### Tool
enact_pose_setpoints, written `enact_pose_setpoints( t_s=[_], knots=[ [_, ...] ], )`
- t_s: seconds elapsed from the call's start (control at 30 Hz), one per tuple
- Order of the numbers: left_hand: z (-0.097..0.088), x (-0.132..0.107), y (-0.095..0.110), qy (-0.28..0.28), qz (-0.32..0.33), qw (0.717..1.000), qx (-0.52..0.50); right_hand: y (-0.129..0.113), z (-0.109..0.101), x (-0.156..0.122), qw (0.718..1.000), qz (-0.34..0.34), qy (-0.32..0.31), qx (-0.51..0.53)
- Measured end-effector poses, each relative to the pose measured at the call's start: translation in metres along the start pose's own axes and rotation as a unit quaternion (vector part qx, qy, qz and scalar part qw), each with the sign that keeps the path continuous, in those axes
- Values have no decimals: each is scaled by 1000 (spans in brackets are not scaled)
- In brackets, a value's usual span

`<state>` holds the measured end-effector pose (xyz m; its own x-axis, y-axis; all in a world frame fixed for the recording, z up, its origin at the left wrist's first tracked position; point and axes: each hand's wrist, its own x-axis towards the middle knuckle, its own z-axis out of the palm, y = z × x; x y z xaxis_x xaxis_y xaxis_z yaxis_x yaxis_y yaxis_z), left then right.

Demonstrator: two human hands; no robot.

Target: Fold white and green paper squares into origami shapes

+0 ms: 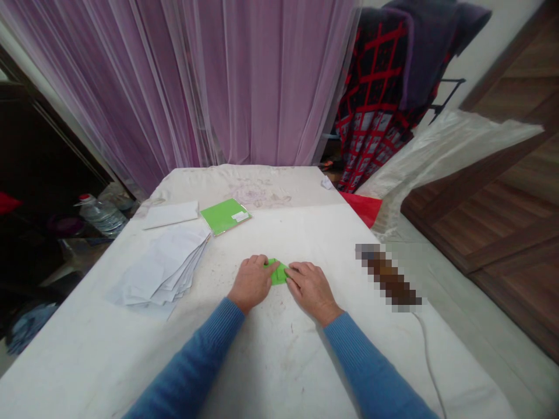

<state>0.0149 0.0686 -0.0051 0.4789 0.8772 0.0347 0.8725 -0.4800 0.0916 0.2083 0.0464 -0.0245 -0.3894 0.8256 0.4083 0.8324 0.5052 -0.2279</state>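
Note:
A small piece of green paper (278, 274), folded with visible creases, lies on the white-covered table between my two hands. My left hand (252, 283) is at its left side, the thumb stretched over the paper and the fingers curled at its far left edge. At the right edge, my right hand (313, 289) pinches the paper between thumb and fingers. The paper's outer corners are partly hidden under my fingers. Farther back to the left rests a packet of green paper (225, 216) with a white label.
A loose stack of white sheets (163, 265) lies on the left, with a flat white packet (171, 214) behind it. To the right is a blurred-out object (386, 276) with a cable (425, 355). Purple curtains (262, 81) hang beyond the table (271, 372).

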Motion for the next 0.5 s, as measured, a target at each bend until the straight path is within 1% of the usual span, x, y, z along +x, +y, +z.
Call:
enact_pose_setpoints(
  t_s=[0.17, 0.5],
  knots=[
    [0, 0, 0, 11, -4, 1000, 0, 0, 1, 0, 1000, 5, -1, -4],
    [-1, 0, 1, 1, -2, 1000, 9, 0, 3, 1, 1000, 9, 8, -4]
  ],
)
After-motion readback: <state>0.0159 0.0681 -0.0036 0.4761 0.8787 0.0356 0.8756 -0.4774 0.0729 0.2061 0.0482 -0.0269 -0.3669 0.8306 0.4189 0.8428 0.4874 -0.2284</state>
